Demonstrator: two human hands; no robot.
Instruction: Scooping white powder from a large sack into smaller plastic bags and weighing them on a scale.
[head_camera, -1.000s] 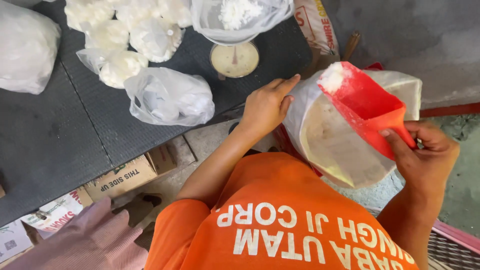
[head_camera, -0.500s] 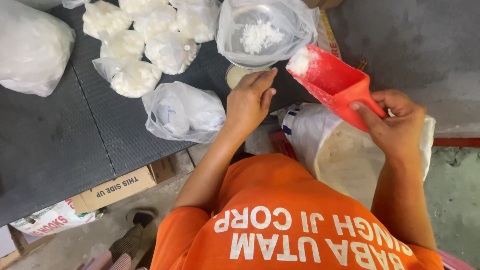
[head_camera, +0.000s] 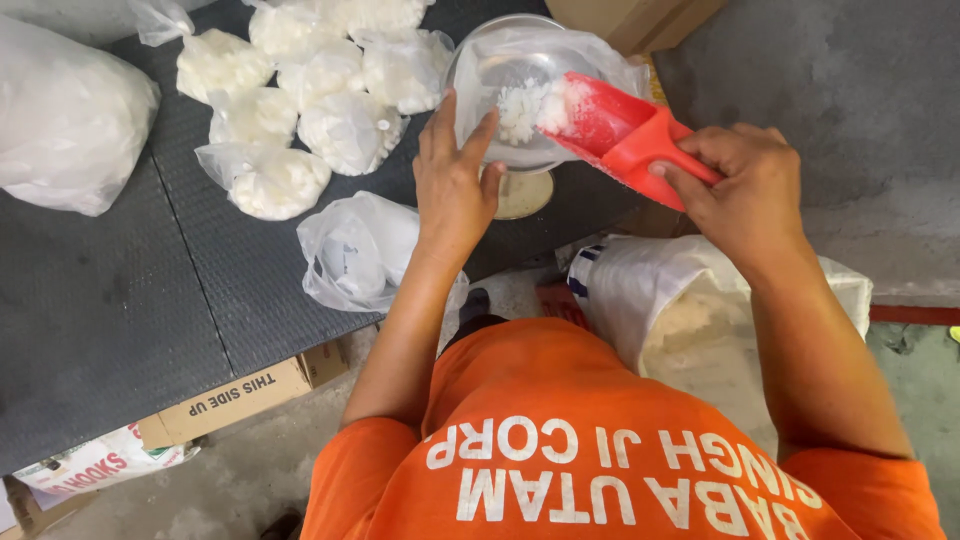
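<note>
My right hand (head_camera: 748, 185) grips the handle of a red scoop (head_camera: 622, 125), tipped over a clear plastic bag (head_camera: 540, 70) lining a round bowl on a scale. White grains spill from the scoop into the bag. My left hand (head_camera: 455, 180) presses against the near edge of that bag, fingers spread on the plastic. Below my right arm stands a large open white sack (head_camera: 690, 300) of the same white grains. I wear an orange shirt.
Several filled, tied small bags of white grains (head_camera: 300, 110) lie on the dark grey table (head_camera: 120, 310). A loose pile of empty clear bags (head_camera: 355, 250) sits near my left forearm. A big white bag (head_camera: 65, 120) rests at left. Cardboard boxes (head_camera: 235, 395) sit under the table.
My right hand has carried the scoop from the sack up to the bag on the scale and tipped it. My left hand moved from the sack's rim to the bag's edge.
</note>
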